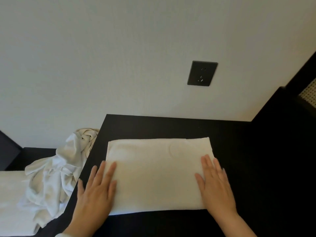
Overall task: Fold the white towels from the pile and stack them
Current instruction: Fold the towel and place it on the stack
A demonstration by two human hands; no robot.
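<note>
- Head view: folded white towel [157,171] lying between the hands, on dark tabletop [256,151].
- Left hand [97,190], right hand [215,183]: flat, straight-fingered, pressing its ends.
- Smoothing step; next probably calling for another fold or stacking.
- Crumpled towel pile [56,171] waiting beyond left hand.

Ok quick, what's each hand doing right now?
Left hand: open, fingers flat, pressing on the left end of the folded towel.
Right hand: open, fingers flat, pressing on the towel's right end.

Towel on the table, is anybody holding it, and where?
Not gripped. The left hand and right hand press flat on the left and right ends of the folded towel.
</note>
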